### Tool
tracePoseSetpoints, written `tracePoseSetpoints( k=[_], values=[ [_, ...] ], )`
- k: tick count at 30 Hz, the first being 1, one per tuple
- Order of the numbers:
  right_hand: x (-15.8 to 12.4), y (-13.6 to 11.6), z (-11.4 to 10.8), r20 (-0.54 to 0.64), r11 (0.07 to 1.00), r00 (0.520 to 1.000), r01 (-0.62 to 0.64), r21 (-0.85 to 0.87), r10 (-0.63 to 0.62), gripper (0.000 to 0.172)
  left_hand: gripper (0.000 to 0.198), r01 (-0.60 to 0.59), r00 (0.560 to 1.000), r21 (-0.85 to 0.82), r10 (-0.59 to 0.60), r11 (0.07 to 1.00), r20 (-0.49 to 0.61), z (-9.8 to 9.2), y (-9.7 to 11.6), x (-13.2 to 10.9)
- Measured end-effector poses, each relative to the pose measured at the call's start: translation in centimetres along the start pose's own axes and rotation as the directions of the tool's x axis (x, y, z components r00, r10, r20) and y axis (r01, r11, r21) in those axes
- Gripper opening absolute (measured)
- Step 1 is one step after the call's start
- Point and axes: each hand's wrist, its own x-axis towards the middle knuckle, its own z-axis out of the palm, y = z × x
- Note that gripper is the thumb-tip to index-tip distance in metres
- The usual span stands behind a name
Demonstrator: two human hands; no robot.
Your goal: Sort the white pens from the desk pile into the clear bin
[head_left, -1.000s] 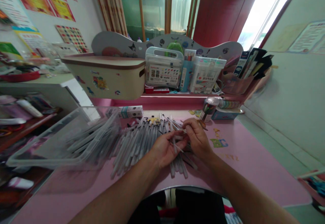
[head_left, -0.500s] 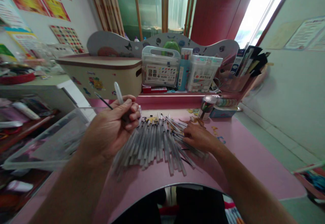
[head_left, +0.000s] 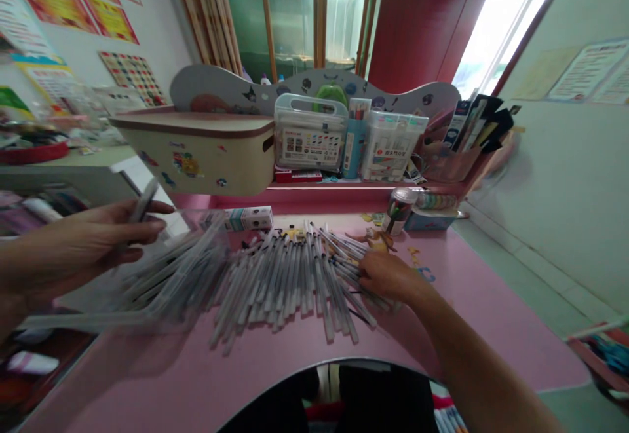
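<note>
- Hands: two. The left hand (head_left: 113, 231), at the left, pinches one pen (head_left: 143, 200) between thumb and fingers, above the bin; blur hides whether a second lies behind it.
- The right hand (head_left: 390, 276) rests with curled fingers against the right end of the heap (head_left: 280, 282); whether it grips anything cannot be told.
- Heap: one, of slender clear pens, many dark-ended, fanned across the desk (head_left: 162, 380); they overlap too closely for an exact count.
- Bin: one, clear, left of the heap, its rim (head_left: 88, 321) partly behind the left hand; the loose pens inside (head_left: 170, 269) cannot be counted.
- Behind the heap: one carton (head_left: 249, 218) at left, one jar (head_left: 399, 213) and one blue box (head_left: 430, 221) at right.
- Shelf: one lidded box (head_left: 196, 158), one carry case (head_left: 310, 138), one blue tube (head_left: 352, 151), one marker box (head_left: 394, 148).
- Difference from half a second ago: the left hand, then raised before the lidded box with two slim pieces showing, is now farther left; the carton is uncovered; the right hand keeps its place.
</note>
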Motion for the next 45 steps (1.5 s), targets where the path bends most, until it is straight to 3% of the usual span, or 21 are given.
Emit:
tracePoseSetpoints(
  k=[2, 3, 7, 10, 13, 15, 18, 20, 22, 25, 26, 28, 30, 33, 36, 41, 45],
  values=[
    [0.0, -0.2, 0.0, 0.01, 1.0, 1.0, 0.001, -0.019, -0.001, 0.014, 0.041, -0.13, 0.988, 0.372, 0.088, 0.919, 0.128, -0.7, -0.3, 0.5],
    [0.0, -0.2, 0.0, 0.012, 1.0, 1.0, -0.004, -0.023, 0.005, 0.014, 0.043, -0.176, 0.98, 0.462, 0.113, 0.869, 0.161, -1.1, -0.5, 0.6],
    [0.1, -0.3, -0.2, 0.01, 0.999, 0.999, -0.04, -0.021, 0.04, 0.012, 0.032, -0.234, 0.972, 0.626, 0.171, 0.744, 0.16, -2.6, -1.0, 1.7],
    [0.1, -0.2, -0.5, -0.051, 1.0, 0.998, -0.027, -0.01, 0.027, 0.012, 0.046, -0.291, 0.954, 0.755, 0.123, 0.587, 0.272, -3.8, -1.3, 2.6],
    [0.2, -0.2, -0.5, -0.143, 0.998, 0.989, 0.052, 0.02, -0.049, 0.012, 0.056, -0.498, 0.867, 0.808, 0.168, 0.316, 0.468, -3.7, -1.4, 2.2],
    [0.3, -0.3, -0.5, -0.207, 0.991, 0.974, 0.109, 0.076, -0.092, 0.011, 0.06, -0.587, 0.803, 0.794, 0.237, 0.157, 0.547, -2.5, -1.4, 0.7],
    [0.5, -0.6, -0.5, -0.285, 0.96, 0.956, 0.144, 0.241, -0.072, 0.007, 0.056, -0.66, 0.719, 0.747, 0.358, 0.081, 0.596, 0.8, -1.6, -2.6],
    [0.6, -1.0, -0.4, -0.284, 0.889, 0.958, 0.154, 0.431, -0.028, 0.006, 0.05, -0.731, 0.662, 0.659, 0.415, 0.176, 0.624, 3.7, -2.5, -4.8],
    [0.6, -1.3, -0.3, -0.225, 0.73, 0.974, 0.154, 0.666, -0.001, 0.008, 0.046, -0.751, 0.648, 0.496, 0.338, 0.436, 0.683, 7.0, -4.1, -6.5],
    [0.6, -1.9, 0.2, -0.166, 0.451, 0.986, 0.145, 0.881, 0.007, 0.013, 0.042, -0.553, 0.673, 0.275, 0.227, 0.786, 0.704, 12.3, -7.6, -8.1],
    [0.6, -2.2, 0.4, -0.167, 0.39, 0.986, 0.15, 0.908, 0.011, 0.014, 0.041, -0.471, 0.698, 0.202, 0.223, 0.859, 0.68, 14.0, -8.7, -8.5],
    [0.6, -2.5, 0.8, -0.185, 0.324, 0.983, 0.171, 0.93, 0.011, 0.019, 0.04, -0.33, 0.707, 0.081, 0.19, 0.94, 0.682, 16.9, -10.7, -9.0],
    [0.6, -2.8, 1.3, -0.186, 0.265, 0.983, 0.179, 0.948, 0.002, 0.024, 0.033, -0.259, 0.738, -0.003, 0.2, 0.966, 0.644, 18.9, -11.9, -9.2],
    [0.9, -2.8, 1.7, -0.147, 0.157, 0.989, 0.144, 0.977, 0.009, 0.033, 0.022, -0.301, 0.776, -0.061, 0.282, 0.952, 0.565, 20.2, -12.9, -9.0],
    [1.2, -2.6, 2.1, -0.077, 0.088, 0.997, 0.078, 0.993, -0.013, 0.039, 0.023, -0.344, 0.753, -0.102, 0.339, 0.933, 0.564, 20.1, -13.7, -8.1],
    [1.5, -2.3, 2.7, -0.02, 0.076, 0.999, 0.022, 0.997, -0.025, 0.037, 0.026, -0.309, 0.716, -0.13, 0.32, 0.942, 0.621, 19.5, -14.9, -6.9],
    [1.4, -2.4, 2.6, 0.035, 0.033, 0.993, -0.031, 0.999, -0.113, 0.037, 0.025, -0.334, 0.694, -0.109, 0.323, 0.936, 0.643, 19.3, -15.2, -6.6]
  ],
)
